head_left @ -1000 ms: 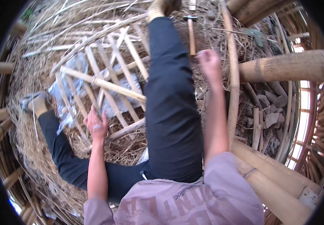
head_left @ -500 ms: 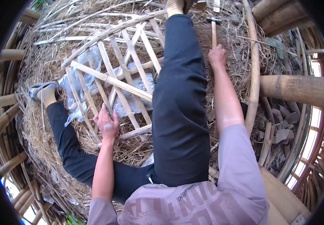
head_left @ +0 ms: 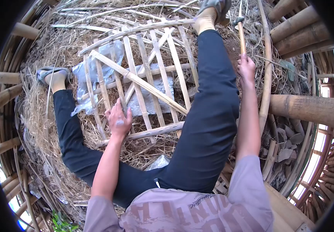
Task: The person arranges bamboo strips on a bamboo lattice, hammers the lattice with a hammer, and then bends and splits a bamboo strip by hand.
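Observation:
A lattice of bamboo slats (head_left: 138, 79) lies on the straw between my legs, with a diagonal slat (head_left: 140, 82) across it. My left hand (head_left: 119, 120) rests on the lattice's lower left part, its fingers spread over one slat near the bottom rail. My right hand (head_left: 246, 69) is closed round the lower end of the wooden handle of a hammer (head_left: 241, 36), beyond my right knee. The hammer's head points away from me. Beneath the lattice are a grey block (head_left: 163, 89) and a crumpled clear plastic sheet (head_left: 81, 77).
A long bamboo pole (head_left: 266, 73) runs beside my right arm. Thick bamboo (head_left: 306, 110) juts in from the right, above broken stones (head_left: 286, 154). Loose straw (head_left: 35, 116) covers the ground at left. Bamboo walls curve along both sides.
My right hand has reached the hammer on the ground and closed on its handle. My left hand has stayed on the lattice. My right leg has swung outward, showing more of the lattice.

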The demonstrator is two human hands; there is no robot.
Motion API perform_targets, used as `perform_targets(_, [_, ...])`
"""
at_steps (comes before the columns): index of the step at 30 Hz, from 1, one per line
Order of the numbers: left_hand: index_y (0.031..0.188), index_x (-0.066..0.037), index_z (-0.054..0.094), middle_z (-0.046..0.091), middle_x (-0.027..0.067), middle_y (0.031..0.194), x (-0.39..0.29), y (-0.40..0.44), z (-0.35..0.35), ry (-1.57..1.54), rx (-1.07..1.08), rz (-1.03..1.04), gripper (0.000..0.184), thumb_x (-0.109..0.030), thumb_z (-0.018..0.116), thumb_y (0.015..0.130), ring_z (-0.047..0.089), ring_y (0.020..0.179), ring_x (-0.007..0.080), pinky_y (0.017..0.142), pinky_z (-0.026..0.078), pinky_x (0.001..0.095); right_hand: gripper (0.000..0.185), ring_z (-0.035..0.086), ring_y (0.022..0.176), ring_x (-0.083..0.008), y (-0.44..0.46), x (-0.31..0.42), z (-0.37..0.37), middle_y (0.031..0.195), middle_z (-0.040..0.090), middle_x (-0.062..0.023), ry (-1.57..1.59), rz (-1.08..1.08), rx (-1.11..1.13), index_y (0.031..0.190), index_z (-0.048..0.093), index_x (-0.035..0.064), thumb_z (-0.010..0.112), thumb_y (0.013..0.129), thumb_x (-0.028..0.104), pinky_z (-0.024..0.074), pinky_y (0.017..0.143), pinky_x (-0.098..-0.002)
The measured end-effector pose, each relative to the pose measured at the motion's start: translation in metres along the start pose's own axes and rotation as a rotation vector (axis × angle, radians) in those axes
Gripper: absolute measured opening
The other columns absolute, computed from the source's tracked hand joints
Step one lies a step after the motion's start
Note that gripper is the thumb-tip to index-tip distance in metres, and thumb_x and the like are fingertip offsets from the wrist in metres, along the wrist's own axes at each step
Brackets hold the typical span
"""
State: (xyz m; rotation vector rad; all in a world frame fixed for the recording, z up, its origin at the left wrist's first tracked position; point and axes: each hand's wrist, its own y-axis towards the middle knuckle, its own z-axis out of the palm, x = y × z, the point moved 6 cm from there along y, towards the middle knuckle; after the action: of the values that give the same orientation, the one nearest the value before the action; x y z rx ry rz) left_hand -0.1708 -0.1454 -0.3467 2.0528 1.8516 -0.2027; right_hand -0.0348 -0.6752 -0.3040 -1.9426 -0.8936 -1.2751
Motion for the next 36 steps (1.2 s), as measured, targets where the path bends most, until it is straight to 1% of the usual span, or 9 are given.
perform_targets(1, [0.129,0.003,0.047,0.065,0.0150,0.094,0.000,0.000,-0.001,0.002,-0.006,0.002,0.056,-0.029,0.059,0.085,0.061,0.090,0.0270,0.085,0.035,0.0410,0.032,0.037,0.049,-0.0034,-0.029,0.030,0.013,0.067,0.044,0.0042,0.300,0.094,0.117,0.122,0.051,0.0022,0.041,0.104,0.026,0.0338,0.046,-0.0200])
perform_targets(6, [0.127,0.004,0.049,0.064,0.0157,0.096,0.002,-0.001,-0.002,-0.029,0.010,-0.021,0.056,-0.030,0.060,0.084,0.061,0.091,0.0285,0.085,0.035,0.0420,0.032,0.036,0.057,-0.0065,-0.080,0.104,0.032,0.076,0.038,0.0012,1.370,0.228,0.927,0.130,0.043,0.0012,0.039,0.104,0.019,0.0380,0.055,-0.0212])
perform_targets(10, [0.127,0.002,0.050,0.064,0.0155,0.099,0.003,-0.004,-0.008,-0.051,0.018,-0.011,0.057,-0.029,0.064,0.082,0.062,0.090,0.0289,0.084,0.035,0.0406,0.030,0.041,0.071,-0.0090,-0.139,0.155,0.037,0.081,0.038,-0.0006,1.449,0.144,1.068,0.130,0.041,0.0020,0.039,0.102,0.013,0.0423,0.070,-0.0303])
perform_targets(13, [0.127,0.001,0.050,0.063,0.0162,0.100,0.004,-0.008,-0.019,-0.020,0.028,0.001,0.057,-0.029,0.064,0.080,0.062,0.090,0.0290,0.085,0.036,0.0408,0.025,0.041,0.069,-0.0094,-0.171,0.185,0.039,0.080,0.037,-0.0004,1.485,0.077,1.160,0.125,0.042,0.0022,0.040,0.101,0.011,0.0423,0.071,-0.0317])
perform_targets(18, [0.127,0.004,0.050,0.063,0.0187,0.102,0.012,-0.036,-0.038,-0.003,-0.009,0.074,0.059,-0.030,0.064,0.080,0.061,0.092,0.0313,0.086,0.036,0.0428,0.021,0.038,0.065,-0.0089,-0.193,0.183,0.018,0.078,0.035,0.0003,1.611,0.105,1.094,0.120,0.045,0.0048,0.041,0.100,0.010,0.0400,0.067,-0.0303])
perform_targets(22, [0.128,0.005,0.047,0.061,0.0217,0.108,0.015,-0.056,-0.042,0.045,0.062,0.095,0.060,-0.031,0.062,0.082,0.060,0.099,0.0327,0.088,0.035,0.0431,0.020,0.041,0.071,-0.0114,-0.215,0.162,0.024,0.079,0.036,-0.0009,1.654,0.102,1.041,0.118,0.050,0.0073,0.040,0.101,0.010,0.0426,0.074,-0.0329])
perform_targets(24, [0.129,0.007,0.045,0.060,0.0233,0.112,0.008,-0.062,-0.048,0.064,0.116,0.099,0.061,-0.030,0.061,0.084,0.059,0.105,0.0334,0.090,0.034,0.0439,0.017,0.039,0.070,-0.0101,-0.223,0.154,0.022,0.079,0.034,-0.0002,1.619,0.129,0.994,0.115,0.047,0.0030,0.038,0.101,0.007,0.0420,0.074,-0.0318])
perform_targets(32, [0.130,0.010,0.041,0.056,0.0292,0.119,0.008,-0.060,-0.052,-0.098,0.186,0.026,0.063,-0.023,0.064,0.081,0.057,0.111,0.0393,0.098,0.043,0.0425,0.019,0.042,0.073,-0.0110,-0.216,0.134,0.019,0.081,0.036,-0.0010,1.603,0.271,1.025,0.115,0.049,0.0023,0.038,0.101,0.009,0.0450,0.079,-0.0340])
perform_targets(36, [0.129,0.007,0.045,0.062,0.0239,0.112,0.012,-0.060,-0.053,-0.076,0.068,0.082,0.062,-0.027,0.061,0.080,0.060,0.105,0.0355,0.094,0.042,0.0440,0.018,0.042,0.073,-0.0110,-0.214,0.136,0.024,0.080,0.035,-0.0007,1.536,0.213,1.012,0.113,0.049,0.0028,0.037,0.102,0.010,0.0443,0.079,-0.0343])
